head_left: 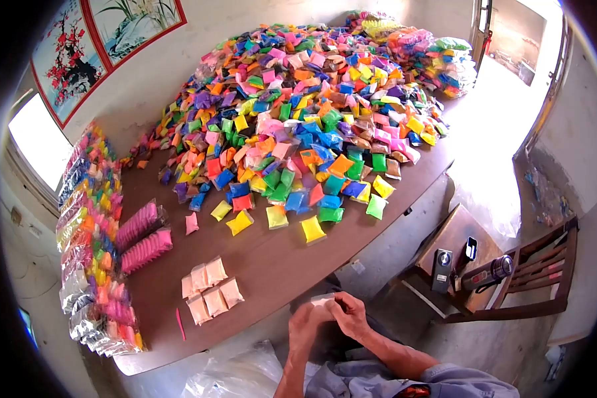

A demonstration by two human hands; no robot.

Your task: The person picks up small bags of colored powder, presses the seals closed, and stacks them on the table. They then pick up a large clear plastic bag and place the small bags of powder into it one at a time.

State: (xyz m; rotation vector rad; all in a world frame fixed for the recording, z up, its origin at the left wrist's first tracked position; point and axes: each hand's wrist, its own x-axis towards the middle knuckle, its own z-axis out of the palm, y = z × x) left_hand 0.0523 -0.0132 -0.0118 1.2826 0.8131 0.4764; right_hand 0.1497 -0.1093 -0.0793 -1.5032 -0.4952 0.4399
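The left hand (303, 320) and right hand (349, 314) are grasping one pale packet (322, 301) between them, just off the near edge of the desk (278, 265); its long axis is not showing clearly. Six peach packets (215, 300) are lying forward-left, in two rows, nearer the left hand. Farther left, one pink stick (180, 324) and two pink bundles (146, 251) are resting; the multicoloured heap (305, 119) beyond is defying count.

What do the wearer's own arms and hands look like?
Left hand and right hand: bare, no gloves. Left forearm and right forearm are uncovered where they show, no watch or cables visible. Right sleeve: greyish, loose, creased, ending around the elbow. Can't make out a left sleeve.
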